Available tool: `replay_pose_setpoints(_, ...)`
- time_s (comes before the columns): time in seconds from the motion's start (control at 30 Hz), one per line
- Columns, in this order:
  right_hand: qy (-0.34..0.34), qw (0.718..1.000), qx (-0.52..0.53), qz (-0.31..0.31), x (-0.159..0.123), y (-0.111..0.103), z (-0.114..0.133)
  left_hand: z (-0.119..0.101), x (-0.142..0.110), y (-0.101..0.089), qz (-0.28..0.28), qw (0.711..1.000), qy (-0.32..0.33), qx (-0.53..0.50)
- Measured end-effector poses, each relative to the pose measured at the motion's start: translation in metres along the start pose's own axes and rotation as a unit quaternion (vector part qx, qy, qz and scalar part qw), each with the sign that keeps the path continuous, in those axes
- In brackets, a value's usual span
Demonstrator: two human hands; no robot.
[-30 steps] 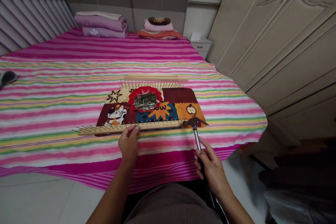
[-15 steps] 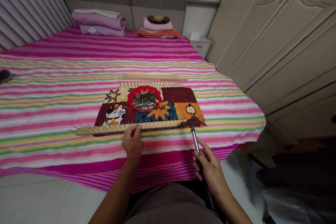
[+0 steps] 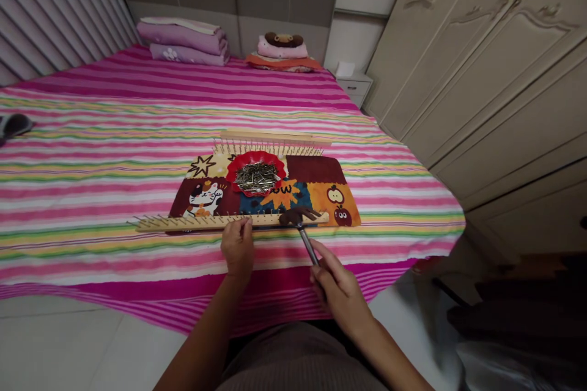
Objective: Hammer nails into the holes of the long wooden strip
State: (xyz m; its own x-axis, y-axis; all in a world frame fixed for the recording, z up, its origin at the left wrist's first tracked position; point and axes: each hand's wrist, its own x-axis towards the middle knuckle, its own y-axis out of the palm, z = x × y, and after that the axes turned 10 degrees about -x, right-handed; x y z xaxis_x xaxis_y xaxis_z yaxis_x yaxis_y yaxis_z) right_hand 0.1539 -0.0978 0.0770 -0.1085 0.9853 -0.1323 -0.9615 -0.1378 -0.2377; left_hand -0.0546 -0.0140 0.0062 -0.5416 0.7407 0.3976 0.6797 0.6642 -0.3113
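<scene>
A long, narrow wooden strip (image 3: 183, 223) lies across the front of a patterned mat (image 3: 316, 168), with a row of nails standing in its left part. My left hand (image 3: 238, 247) is closed at the strip's near edge, thumb and fingers pressed together at the end of the nail row; whatever they pinch is too small to make out. My right hand (image 3: 337, 284) grips the shaft of a claw hammer (image 3: 306, 243). Its dark head hovers over or touches the strip, to the right of my left fingertips; I cannot tell which.
A red scalloped bowl (image 3: 233, 177) full of loose nails sits on the mat. Behind it are another nail-studded strip (image 3: 270, 149) and a plain wooden strip (image 3: 266, 135). All rest on a striped bed cover (image 3: 92, 183). Folded bedding (image 3: 183, 43) lies far back; wardrobes (image 3: 481, 73) stand right.
The hammer and my right hand have moved left along the strip, nearer my left hand. My left hand stays at the same place on the strip. The whole view has shifted slightly.
</scene>
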Motion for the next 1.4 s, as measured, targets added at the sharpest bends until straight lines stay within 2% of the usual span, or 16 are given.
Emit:
replay_pose_setpoints(0.3,-0.185,0.973,-0.131,0.041,0.043,0.038,0.025,0.01,-0.001,0.003,0.013,0.995,0.09,0.03)
replay_pose_setpoints(0.5,-0.222,0.955,-0.178,0.084,0.046,0.04,0.031,0.014,-0.003,0.005,0.016,0.99,0.122,0.063)
replay_pose_setpoints(0.67,-0.274,0.939,-0.201,0.049,0.043,0.039,0.035,0.015,-0.003,0.006,0.011,0.99,0.132,0.05)
replay_pose_setpoints(0.8,-0.242,0.937,-0.232,0.094,0.042,0.038,0.037,0.016,-0.004,0.005,0.025,0.991,0.106,0.08)
replay_pose_setpoints(0.87,-0.23,0.943,-0.22,0.096,0.039,0.034,0.041,0.016,-0.004,0.005,0.029,0.992,0.097,0.076)
replay_pose_setpoints(1.03,-0.187,0.967,-0.173,0.028,0.027,0.021,0.046,0.014,-0.005,0.005,0.031,0.995,0.087,0.041)
replay_pose_setpoints(1.3,-0.047,0.994,-0.094,-0.016,0.012,0.005,0.004,0.013,-0.003,0.003,0.038,0.997,0.066,0.017)
replay_pose_setpoints(1.4,0.005,0.998,-0.04,-0.057,0.008,0.0,-0.003,0.013,-0.002,0.002,0.039,0.997,0.062,0.009)
